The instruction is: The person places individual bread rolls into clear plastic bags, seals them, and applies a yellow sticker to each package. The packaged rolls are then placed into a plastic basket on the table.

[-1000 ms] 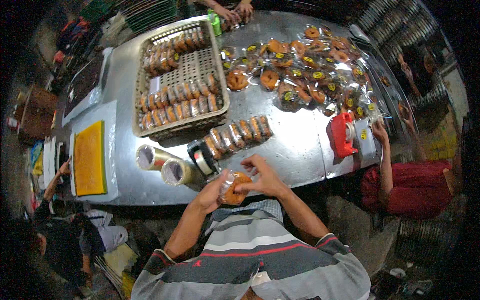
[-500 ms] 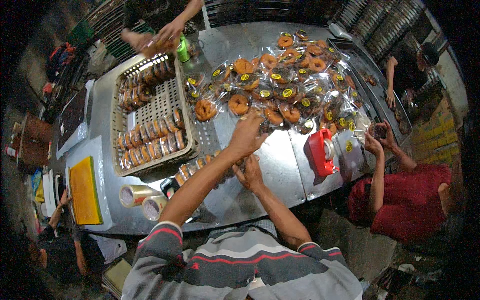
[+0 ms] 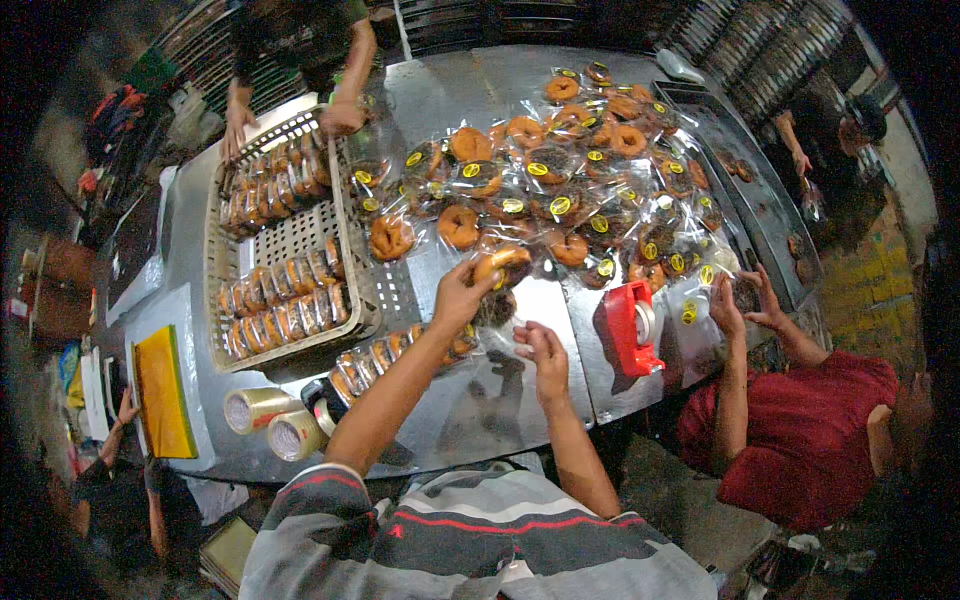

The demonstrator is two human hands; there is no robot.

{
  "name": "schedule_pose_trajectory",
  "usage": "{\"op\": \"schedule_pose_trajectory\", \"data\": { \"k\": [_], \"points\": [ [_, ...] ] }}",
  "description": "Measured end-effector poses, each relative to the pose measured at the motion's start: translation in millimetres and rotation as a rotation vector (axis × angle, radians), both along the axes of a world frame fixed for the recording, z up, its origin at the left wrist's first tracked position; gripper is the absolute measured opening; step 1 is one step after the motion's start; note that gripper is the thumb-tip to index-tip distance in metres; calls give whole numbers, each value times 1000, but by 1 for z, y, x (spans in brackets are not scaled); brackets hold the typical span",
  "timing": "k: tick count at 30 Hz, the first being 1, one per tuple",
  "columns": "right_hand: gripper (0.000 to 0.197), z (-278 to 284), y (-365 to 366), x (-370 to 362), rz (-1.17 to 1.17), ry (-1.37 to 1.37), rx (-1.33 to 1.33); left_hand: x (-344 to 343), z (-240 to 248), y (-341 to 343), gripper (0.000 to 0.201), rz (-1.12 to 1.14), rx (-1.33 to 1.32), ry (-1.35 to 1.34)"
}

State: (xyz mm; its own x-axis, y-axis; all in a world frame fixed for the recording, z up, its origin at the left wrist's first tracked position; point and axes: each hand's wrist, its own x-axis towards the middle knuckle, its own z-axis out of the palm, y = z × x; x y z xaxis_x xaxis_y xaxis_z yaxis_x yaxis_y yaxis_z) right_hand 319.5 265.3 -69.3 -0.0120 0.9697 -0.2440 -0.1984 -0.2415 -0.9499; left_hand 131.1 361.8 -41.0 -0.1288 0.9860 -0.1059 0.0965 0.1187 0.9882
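My left hand [image 3: 461, 296] is closed on a half-dark, clear-bagged doughnut [image 3: 502, 263], raised at the near edge of the pile. A dark doughnut [image 3: 495, 308] in clear film is right below it; whether the same fingers hold it too I cannot tell. My right hand [image 3: 547, 358] is just to the right and nearer, fingers partly curled and apart, tips close to the film's edge. Bagged doughnuts [image 3: 458, 227] with yellow round labels spread over the metal table [image 3: 520, 400]. Partly behind my left forearm lies a row of packed doughnuts [image 3: 365, 367].
A pale plastic crate [image 3: 358, 290] with rows of packed doughnuts stands left; a co-worker's hands [image 3: 342, 117] are at its far end. A red tape dispenser [image 3: 628, 330] stands right, near another person's hands [image 3: 730, 305]. Tape rolls [image 3: 252, 410] and a yellow slab [image 3: 165, 392] lie left.
My left hand has come up with a doughnut in its fingers, and my right hand has drawn apart from it to the right. The far co-worker's hands have separated over the crate.
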Motion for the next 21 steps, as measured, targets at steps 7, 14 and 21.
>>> {"op": "schedule_pose_trajectory", "data": {
  "k": [7,14,21],
  "points": [
    [36,56,24,-64,304,-320,211,-72,4,-167,54,-217,-209,-800],
    [18,105,-28,-136,782,-262,587,-134,44,-235,69,-598,-308,-1185],
    [25,102,-73,-159,511,12,336,-158,47,-269,57,-325,-166,-689]
  ]
}}
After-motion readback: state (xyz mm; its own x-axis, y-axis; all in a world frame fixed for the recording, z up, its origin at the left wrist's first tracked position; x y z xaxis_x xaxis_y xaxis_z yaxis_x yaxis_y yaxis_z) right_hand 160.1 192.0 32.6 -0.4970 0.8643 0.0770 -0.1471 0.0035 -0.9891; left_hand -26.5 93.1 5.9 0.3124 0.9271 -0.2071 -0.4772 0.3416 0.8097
